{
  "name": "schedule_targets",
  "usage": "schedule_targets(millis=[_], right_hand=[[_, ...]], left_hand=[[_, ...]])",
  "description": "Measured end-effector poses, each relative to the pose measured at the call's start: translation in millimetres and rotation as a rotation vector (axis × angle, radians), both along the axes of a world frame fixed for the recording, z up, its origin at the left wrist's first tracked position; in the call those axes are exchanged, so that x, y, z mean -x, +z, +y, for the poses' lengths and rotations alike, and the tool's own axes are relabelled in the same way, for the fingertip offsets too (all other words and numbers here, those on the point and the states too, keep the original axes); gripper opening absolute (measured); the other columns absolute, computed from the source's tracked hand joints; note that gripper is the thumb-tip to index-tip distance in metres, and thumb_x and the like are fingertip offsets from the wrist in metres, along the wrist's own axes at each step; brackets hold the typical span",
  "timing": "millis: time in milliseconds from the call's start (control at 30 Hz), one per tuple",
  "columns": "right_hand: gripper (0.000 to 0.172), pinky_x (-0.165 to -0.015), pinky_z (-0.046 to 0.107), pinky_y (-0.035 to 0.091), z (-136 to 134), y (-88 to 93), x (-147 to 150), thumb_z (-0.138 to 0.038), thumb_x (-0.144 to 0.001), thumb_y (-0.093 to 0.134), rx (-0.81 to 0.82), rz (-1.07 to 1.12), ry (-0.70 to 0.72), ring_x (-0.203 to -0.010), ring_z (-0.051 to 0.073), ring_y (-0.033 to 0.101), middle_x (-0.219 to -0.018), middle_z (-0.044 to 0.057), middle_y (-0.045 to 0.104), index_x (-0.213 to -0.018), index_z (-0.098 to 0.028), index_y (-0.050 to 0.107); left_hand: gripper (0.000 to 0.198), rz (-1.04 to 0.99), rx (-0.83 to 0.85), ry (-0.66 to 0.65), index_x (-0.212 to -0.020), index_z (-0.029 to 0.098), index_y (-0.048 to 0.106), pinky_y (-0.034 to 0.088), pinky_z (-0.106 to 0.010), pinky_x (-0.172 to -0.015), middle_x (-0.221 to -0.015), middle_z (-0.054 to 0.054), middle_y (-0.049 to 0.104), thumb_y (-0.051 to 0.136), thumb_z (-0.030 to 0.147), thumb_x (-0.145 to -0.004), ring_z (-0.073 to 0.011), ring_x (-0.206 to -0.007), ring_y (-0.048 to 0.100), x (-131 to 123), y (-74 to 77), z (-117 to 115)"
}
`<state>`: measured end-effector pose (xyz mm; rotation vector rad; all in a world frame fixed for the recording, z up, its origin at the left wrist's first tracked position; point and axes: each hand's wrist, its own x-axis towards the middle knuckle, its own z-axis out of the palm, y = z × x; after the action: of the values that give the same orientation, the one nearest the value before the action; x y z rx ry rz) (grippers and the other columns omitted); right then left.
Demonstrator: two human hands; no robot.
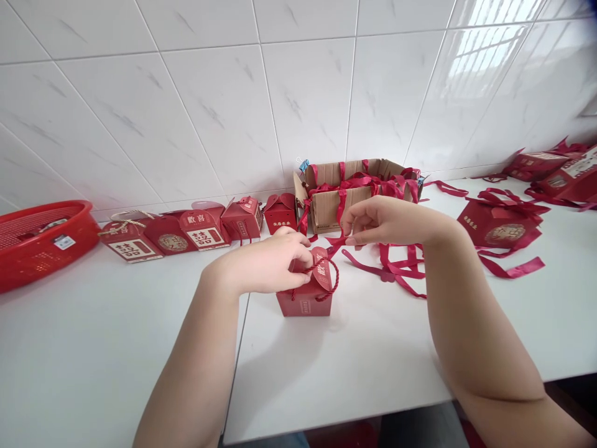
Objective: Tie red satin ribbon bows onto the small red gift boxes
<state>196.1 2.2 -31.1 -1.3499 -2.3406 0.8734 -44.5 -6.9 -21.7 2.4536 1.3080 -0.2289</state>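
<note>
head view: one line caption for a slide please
Left hand holds a small red gift box on a white table while the right hand pinches a red ribbon by a cardboard box.

Head view, close above red box (303, 303)

Matt red paper gift box (304, 298), satin ribbons (396, 267), brown cardboard carton (326, 211), glossy wall tiles (224, 112), plastic basket (41, 242)

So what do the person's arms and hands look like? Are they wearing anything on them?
Nothing at all that shows. The left arm and the right arm are bare all the way to the picture's bottom edge, with no sleeves in view. The left hand and the right hand have no gloves, and no ring, watch or bracelet shows.
</note>
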Motion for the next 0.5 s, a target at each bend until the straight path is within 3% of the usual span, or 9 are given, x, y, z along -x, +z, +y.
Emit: schedule_targets(millis=[100,200,300,367,500], right_hand=[[0.019,-0.051,0.023,0.035,1,-2.6,0,-0.038,-0.075,0.061,0.011,-0.043,0.026,-0.061,0.011,0.051,-0.072,-0.001,0.060,-0.077,-0.020,0.056],[0.021,-0.050,0.022,0.033,2,-3.8,4,-0.036,-0.075,0.063,0.035,-0.066,0.070,-0.059,0.010,0.050,-0.068,-0.002,0.058,-0.071,-0.019,0.051],[0.020,-0.050,0.022,0.034,2,-4.5,11,-0.035,-0.075,0.062,0.046,-0.062,0.115,-0.061,0.011,0.052,-0.067,-0.003,0.059,-0.071,-0.019,0.049],[0.018,-0.051,0.022,0.036,3,-5.6,17,-0.033,-0.075,0.062,0.058,-0.057,0.145,-0.063,0.011,0.055,-0.070,-0.003,0.061,-0.073,-0.020,0.050],[0.015,-0.053,0.023,0.039,5,-8.5,24,-0.031,-0.075,0.062,0.058,-0.069,0.162,-0.065,0.012,0.056,-0.075,-0.002,0.064,-0.075,-0.020,0.052]], left_hand=[[0.024,-0.050,-0.065,-0.040,-0.080,0.028,0.068,0.048,-0.036,-0.085,-0.138,0.002,0.041,0.053,0.046,-0.079,-0.0273,-0.112,0.049,10,10.7,-14],[0.016,-0.078,-0.028,-0.210,-0.086,0.032,0.070,0.039,-0.034,-0.100,-0.134,0.005,0.046,0.058,0.041,-0.078,-0.0264,-0.122,0.041,23,26.6,-34],[0.018,-0.073,0.004,-0.355,-0.094,0.036,0.069,0.036,-0.031,-0.102,-0.130,0.006,0.050,0.061,0.040,-0.079,-0.0250,-0.126,0.037,31,35.2,-46],[0.021,-0.055,-0.035,-0.313,-0.100,0.034,0.066,0.038,-0.031,-0.099,-0.126,0.003,0.053,0.056,0.041,-0.082,-0.0242,-0.123,0.041,32,32.8,-45],[0.032,0.036,-0.079,-0.026,-0.108,0.029,0.058,0.047,-0.032,-0.082,-0.120,-0.003,0.053,0.047,0.046,-0.083,-0.0233,-0.100,0.055,21,16.9,-25]])
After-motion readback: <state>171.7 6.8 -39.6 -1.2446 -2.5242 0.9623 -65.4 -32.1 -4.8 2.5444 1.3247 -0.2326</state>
